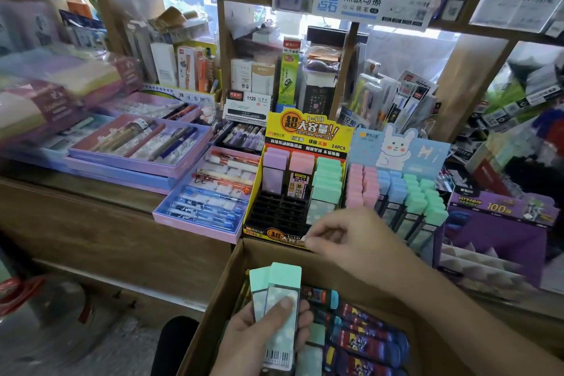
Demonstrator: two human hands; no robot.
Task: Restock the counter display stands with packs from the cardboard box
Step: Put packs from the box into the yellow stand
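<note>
Now left hand (pixel 259 327) w/ 2 mint packs (pixel 279 308), right hand (pixel 351 235) empty

The box (pixel 232 290) is plain matt brown cardboard, and the counter (pixel 91 217) is dull, grainy wood. The mint packs (pixel 279 311) look like smooth plastic, the yellow stand (pixel 305 131) glossy printed card with a black plastic grid.
</note>
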